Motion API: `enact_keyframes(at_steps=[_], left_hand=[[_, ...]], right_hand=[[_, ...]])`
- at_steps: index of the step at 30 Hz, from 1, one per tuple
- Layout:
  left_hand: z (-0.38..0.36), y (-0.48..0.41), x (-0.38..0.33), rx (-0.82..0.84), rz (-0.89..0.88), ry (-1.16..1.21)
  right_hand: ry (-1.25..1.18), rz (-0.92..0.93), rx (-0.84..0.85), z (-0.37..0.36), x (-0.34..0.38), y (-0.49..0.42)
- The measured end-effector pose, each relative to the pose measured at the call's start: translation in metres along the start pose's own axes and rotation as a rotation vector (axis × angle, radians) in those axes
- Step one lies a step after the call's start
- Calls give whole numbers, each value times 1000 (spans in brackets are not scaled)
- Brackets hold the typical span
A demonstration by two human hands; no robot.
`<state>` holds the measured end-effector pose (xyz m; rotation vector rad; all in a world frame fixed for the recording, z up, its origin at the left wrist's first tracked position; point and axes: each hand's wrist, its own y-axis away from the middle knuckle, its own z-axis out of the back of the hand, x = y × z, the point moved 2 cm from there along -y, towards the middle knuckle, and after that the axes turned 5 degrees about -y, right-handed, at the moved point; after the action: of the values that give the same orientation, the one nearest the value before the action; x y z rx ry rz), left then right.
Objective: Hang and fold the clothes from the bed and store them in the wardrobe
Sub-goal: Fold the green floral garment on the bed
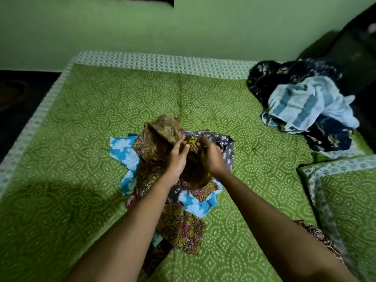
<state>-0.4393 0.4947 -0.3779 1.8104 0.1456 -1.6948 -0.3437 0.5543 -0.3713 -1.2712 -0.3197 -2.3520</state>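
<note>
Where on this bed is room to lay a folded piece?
The bedspread is bare left of the middle pile, behind it to the far border, and between it and the towel heap. Crowded: the centre, where the left hand and right hand work a brown garment, and the right edge, with heap and pillow.

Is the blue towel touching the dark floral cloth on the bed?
Touching. The head view shows the towel lying on top of the dark cloth, overlapping it with no gap.
</note>
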Motion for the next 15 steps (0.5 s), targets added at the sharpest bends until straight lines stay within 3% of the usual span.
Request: enact_keyframes(at_steps=[3,8,12,15], left_hand=[[6,33,-17,-13,-153,-75],[16,99,-44,14,-236,-121],[23,148,-77,-201,-316,-112],[24,179,-102,-284,-369,-10]], right_hand=[[-136,90,-10,15,40,26],[-419,108,-81,48,86,63],[-455,223,-24,77,117,102],[-424,288,135,92,130,137]])
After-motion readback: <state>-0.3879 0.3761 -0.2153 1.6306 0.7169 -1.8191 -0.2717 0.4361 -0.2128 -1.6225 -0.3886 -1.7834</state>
